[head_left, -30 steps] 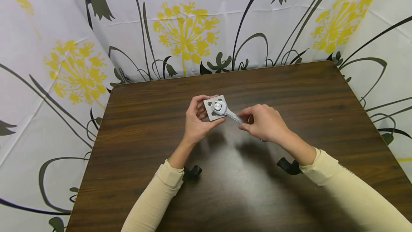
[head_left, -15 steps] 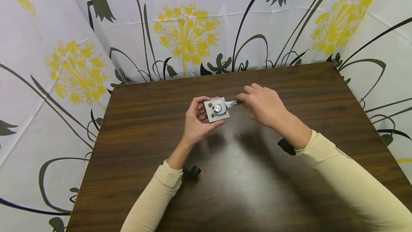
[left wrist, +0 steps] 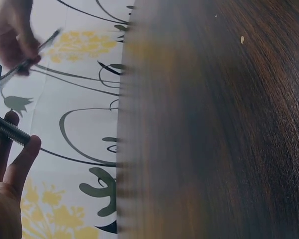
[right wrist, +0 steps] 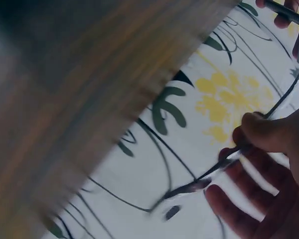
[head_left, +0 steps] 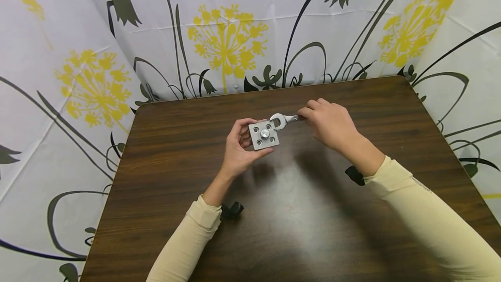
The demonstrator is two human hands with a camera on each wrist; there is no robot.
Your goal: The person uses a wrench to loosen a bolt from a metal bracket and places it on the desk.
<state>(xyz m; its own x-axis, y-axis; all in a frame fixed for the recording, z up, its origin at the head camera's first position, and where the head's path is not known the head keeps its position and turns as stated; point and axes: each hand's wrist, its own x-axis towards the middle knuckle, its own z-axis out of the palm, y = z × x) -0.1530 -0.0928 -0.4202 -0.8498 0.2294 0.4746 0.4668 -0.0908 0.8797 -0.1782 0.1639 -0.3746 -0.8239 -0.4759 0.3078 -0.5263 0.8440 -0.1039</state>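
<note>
My left hand [head_left: 239, 151] holds a square metal plate [head_left: 257, 142] by its edges above the table. A round bolt end [head_left: 265, 133] stands at the plate's middle, with holes around it. In the left wrist view a threaded rod [left wrist: 10, 128] extends behind the plate, beside the fingers. My right hand [head_left: 330, 124] pinches a wrench [head_left: 290, 119] by its handle; the open jaw lies at the plate's upper right corner, off the bolt. In the right wrist view the wrench handle [right wrist: 189, 187] runs between thumb and fingers.
A brown wood-grain table [head_left: 176, 142] lies under both hands. Behind it hangs a white curtain [head_left: 156, 47] with yellow and grey flowers. Black wrist mounts show below the left wrist [head_left: 232, 210] and below the right wrist [head_left: 354, 176].
The wrench swung upward around the bolt, then came off it toward the upper right with my right hand. My left hand and the plate have stayed nearly in place.
</note>
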